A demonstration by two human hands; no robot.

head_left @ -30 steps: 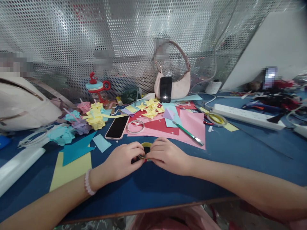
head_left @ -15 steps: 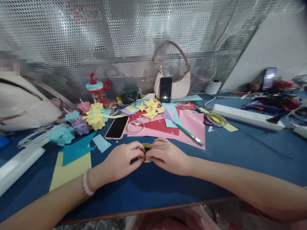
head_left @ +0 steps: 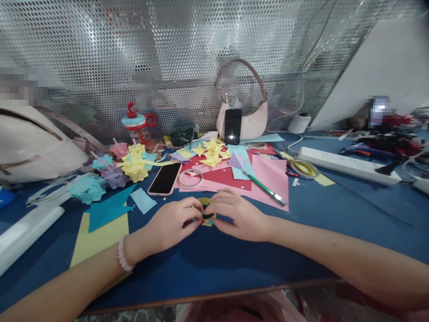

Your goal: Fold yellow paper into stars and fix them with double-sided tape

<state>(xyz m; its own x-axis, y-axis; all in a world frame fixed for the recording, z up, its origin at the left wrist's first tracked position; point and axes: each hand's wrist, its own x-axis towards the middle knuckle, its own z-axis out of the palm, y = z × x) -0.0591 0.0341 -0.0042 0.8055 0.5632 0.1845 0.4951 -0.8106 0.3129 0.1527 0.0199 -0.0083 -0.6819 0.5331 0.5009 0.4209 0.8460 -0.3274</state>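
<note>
My left hand [head_left: 170, 223] and my right hand [head_left: 236, 214] meet at the middle of the blue table [head_left: 208, 264]. Both pinch a small yellow tape roll [head_left: 204, 203] that rests on the table between their fingertips. Most of the roll is hidden by my fingers. A bead bracelet circles my left wrist. Just beyond my hands lie pink and red paper sheets [head_left: 268, 174], a clear tape ring [head_left: 190, 177] and a green-handled craft knife [head_left: 264, 188].
A phone [head_left: 165, 178] lies face up left of the sheets. Folded paper flowers [head_left: 134, 165] and yellow paper stars [head_left: 211, 154] lie behind. Blue and yellow paper [head_left: 100, 223] lies left. A pink handbag [head_left: 248, 116] with another phone, a power strip [head_left: 348, 163] and a tape roll [head_left: 303, 167] stand behind.
My fingertips have shifted slightly on the yellow tape roll, and my right hand has closed in over it. Nothing else on the table has moved.
</note>
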